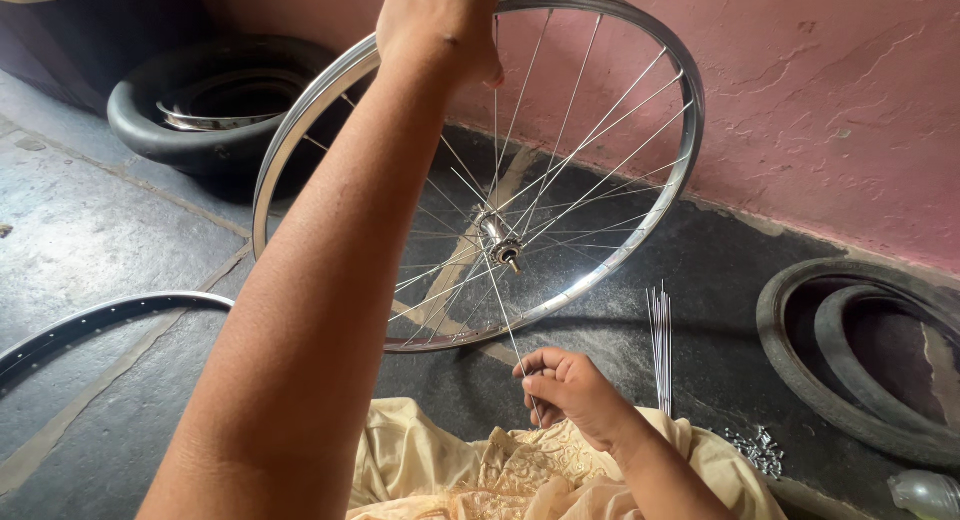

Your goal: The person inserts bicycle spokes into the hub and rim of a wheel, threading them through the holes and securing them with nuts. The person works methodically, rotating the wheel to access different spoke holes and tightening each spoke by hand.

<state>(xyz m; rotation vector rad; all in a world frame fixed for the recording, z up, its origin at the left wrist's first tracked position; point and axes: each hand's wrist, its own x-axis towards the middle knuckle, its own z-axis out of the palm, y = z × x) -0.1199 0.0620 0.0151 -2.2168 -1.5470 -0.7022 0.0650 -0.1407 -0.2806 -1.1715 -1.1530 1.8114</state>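
While my left hand point(440, 25) grips the top of the bicycle wheel point(480, 170), fingers wrapped shut around the rim and holding it upright on the floor point(110, 230) before the pink wall point(830, 90), my right hand point(570, 390) pinches one loose spoke point(512, 325) running up toward the hub point(500, 242). I judge it best to keep the rim steady and feed the spoke straight. I count one laced wheel, one bare rim point(90, 320), one spoke bundle point(659, 345), three tyres point(850, 360) and a small pile of nipples point(760, 450).
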